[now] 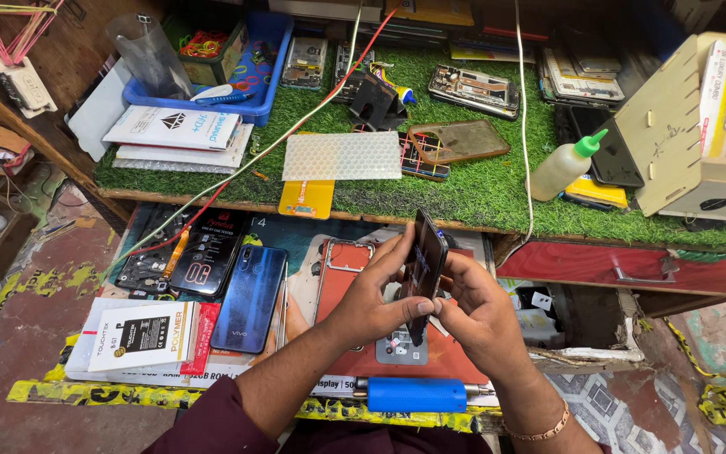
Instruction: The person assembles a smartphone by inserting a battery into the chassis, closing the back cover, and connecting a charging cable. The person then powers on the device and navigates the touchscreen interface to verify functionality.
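A dark smartphone is held upright on edge between both hands above a cluttered tabletop. The left hand is closed around the phone's near side, fingers wrapped along its edge, while the right hand is pinched against its lower end, a bracelet seen at the wrist. Nearest of all, just below the hands, a blue cylindrical tool is laid across the front edge. Directly beneath the hands, an orange phone frame is spread flat. To the left of the left hand, a blue phone back and a black screen panel are set side by side, with white boxes nearer the edge. Beyond the hands, on green artificial turf, a white textured sheet is placed, and a squeeze bottle with a green cap is tilted to the far right.
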